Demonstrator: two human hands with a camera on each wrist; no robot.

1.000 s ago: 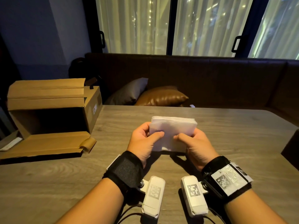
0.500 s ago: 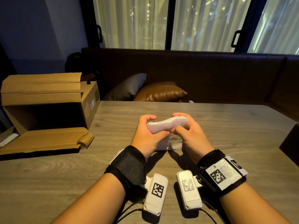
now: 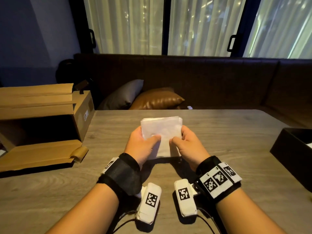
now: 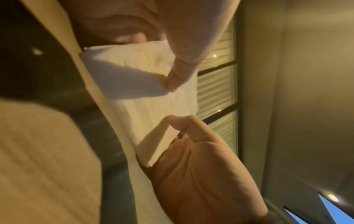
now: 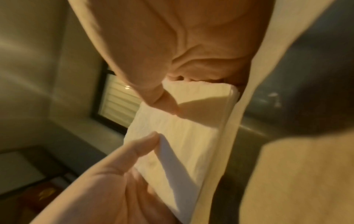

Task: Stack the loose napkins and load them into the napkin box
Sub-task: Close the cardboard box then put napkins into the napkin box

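Observation:
A thick stack of white napkins (image 3: 162, 129) stands on edge on the wooden table (image 3: 236, 142), its broad face towards me. My left hand (image 3: 148, 137) grips its left side, thumb in front and fingers behind. My right hand (image 3: 178, 138) grips the right side the same way. The left wrist view shows the stack (image 4: 145, 91) pinched under my left thumb (image 4: 178, 75). In the right wrist view, my right thumb (image 5: 162, 100) presses on the stack (image 5: 182, 144). A black open-topped box (image 3: 290, 149) sits at the table's right edge, away from both hands.
An open cardboard carton (image 3: 50, 119) lies on its side at the left, its flap (image 3: 38, 154) spread on the table. Behind the table runs a dark bench with two cushions (image 3: 152, 98). Cables trail from the wrist cameras near the front edge.
Half a second ago the stack was tipped forward and bent between both hands. Now it stands upright again, bottom edge on the table. Both hands kept their hold.

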